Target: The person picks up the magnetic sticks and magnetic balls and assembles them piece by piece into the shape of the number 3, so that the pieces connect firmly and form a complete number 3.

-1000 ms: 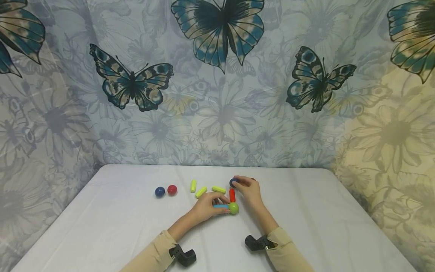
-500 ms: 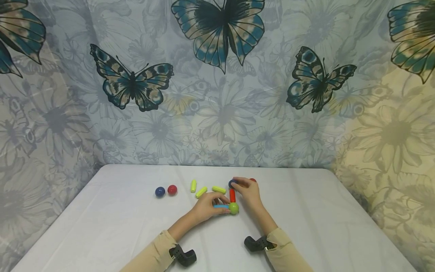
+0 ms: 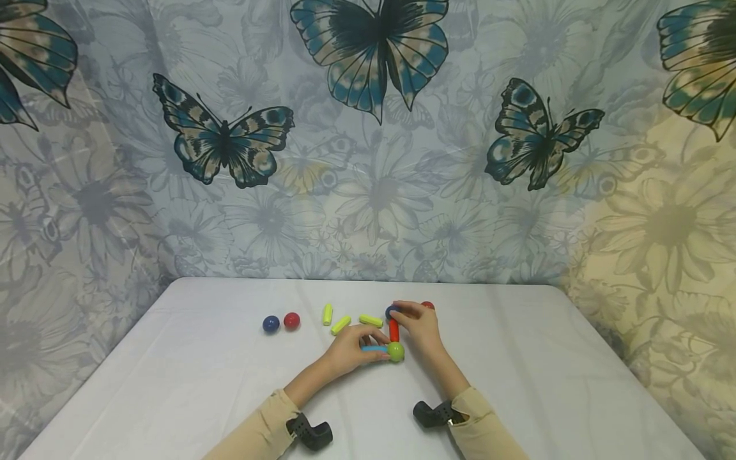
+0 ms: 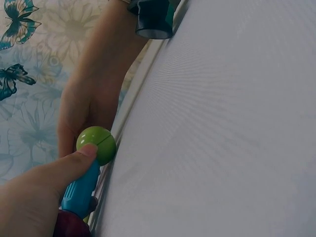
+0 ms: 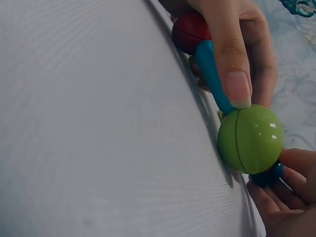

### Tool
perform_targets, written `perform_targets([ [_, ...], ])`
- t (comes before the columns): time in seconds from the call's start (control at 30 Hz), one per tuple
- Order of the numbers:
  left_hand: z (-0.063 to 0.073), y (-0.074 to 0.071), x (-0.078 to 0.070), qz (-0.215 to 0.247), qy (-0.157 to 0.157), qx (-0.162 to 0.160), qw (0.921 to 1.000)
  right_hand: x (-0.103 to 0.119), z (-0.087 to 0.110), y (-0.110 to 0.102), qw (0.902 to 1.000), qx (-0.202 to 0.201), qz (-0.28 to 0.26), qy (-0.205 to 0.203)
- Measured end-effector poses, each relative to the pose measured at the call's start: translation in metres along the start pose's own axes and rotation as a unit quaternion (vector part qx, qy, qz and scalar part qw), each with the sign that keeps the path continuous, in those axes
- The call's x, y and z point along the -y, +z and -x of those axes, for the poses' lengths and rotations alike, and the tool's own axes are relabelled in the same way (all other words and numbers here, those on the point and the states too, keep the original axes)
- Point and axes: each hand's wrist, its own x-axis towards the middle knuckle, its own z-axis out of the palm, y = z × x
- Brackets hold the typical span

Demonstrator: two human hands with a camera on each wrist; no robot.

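My left hand (image 3: pixel 345 351) grips a light blue rod (image 3: pixel 375 349) between thumb and fingers. A glossy green ball (image 3: pixel 395 352) sits on the rod's right end, and the left thumb touches it in the left wrist view. On the rod's other end is a red ball (image 5: pixel 190 32), hidden by the hand in the head view. From the green ball a red rod (image 3: pixel 393 331) points away from me. My right hand (image 3: pixel 421 324) pinches a dark blue ball (image 3: pixel 391 313) against the red rod's far end. The fingers partly cover this ball.
On the white table (image 3: pixel 230 396), a blue ball (image 3: pixel 271 324) and a red ball (image 3: pixel 291 321) lie at the left. Yellow-green rods (image 3: pixel 340 325) lie beyond the left hand. Another red ball (image 3: pixel 428 305) shows behind the right hand. A butterfly-patterned cloth (image 3: pixel 379 211) hangs behind.
My right hand has drawn the dark blue ball slightly toward me, up to the red rod's end. The red ball behind that hand shows more. My left hand stays still.
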Motion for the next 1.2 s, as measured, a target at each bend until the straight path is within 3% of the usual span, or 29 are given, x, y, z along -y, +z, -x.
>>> perform_targets([
  [0.8, 0.001, 0.000, 0.002, -0.006, -0.006, -0.006, 0.9999, 0.000, 0.001, 0.000, 0.9996, 0.002, 0.016, -0.025],
  [1.03, 0.001, 0.001, 0.003, -0.002, -0.003, -0.008, 1.0000, 0.006, 0.003, -0.002, 0.9998, 0.004, 0.001, -0.020],
  [1.2, 0.001, 0.001, 0.003, 0.002, -0.003, -0.008, 1.0000, 0.012, 0.003, -0.002, 0.9988, -0.001, -0.016, -0.046],
])
